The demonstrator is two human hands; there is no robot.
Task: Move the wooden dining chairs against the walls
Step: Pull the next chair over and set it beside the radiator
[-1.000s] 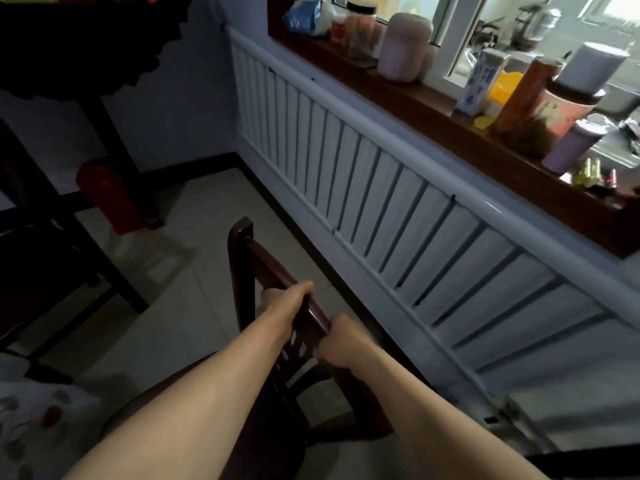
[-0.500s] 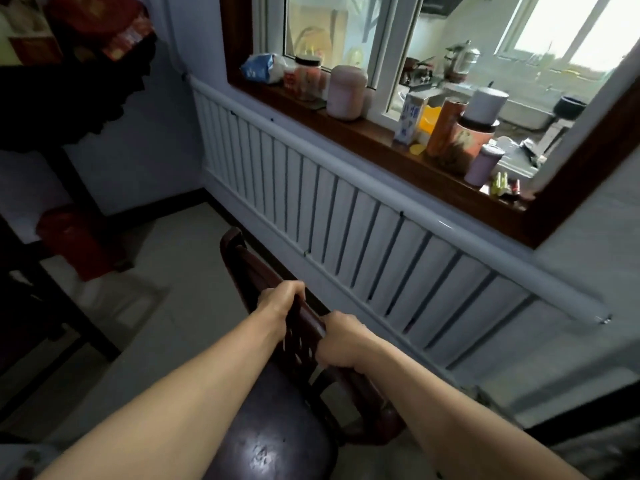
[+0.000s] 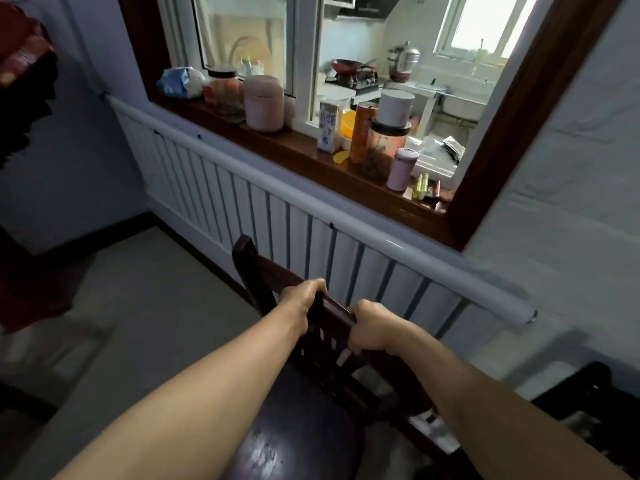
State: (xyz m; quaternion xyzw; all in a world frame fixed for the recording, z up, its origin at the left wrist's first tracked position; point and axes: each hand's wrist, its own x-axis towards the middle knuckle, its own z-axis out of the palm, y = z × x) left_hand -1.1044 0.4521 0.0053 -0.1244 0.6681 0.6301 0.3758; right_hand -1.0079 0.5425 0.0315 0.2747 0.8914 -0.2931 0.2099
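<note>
A dark wooden dining chair stands in front of me, its backrest facing the white radiator on the wall under the window. Its glossy dark seat lies below my forearms. My left hand grips the top rail of the backrest, and my right hand grips the same rail just to its right. The chair's back is close to the radiator; a narrow gap of floor shows between them. The chair legs are hidden.
A wooden windowsill above the radiator holds several jars, cups and cartons. Pale tiled floor spreads to the left. Dark furniture and a red object sit at the far left. Another dark wooden piece is at the lower right.
The chair and both hands have moved closer to the radiator wall. My view has lifted and shifted right, showing more of the window and wall.
</note>
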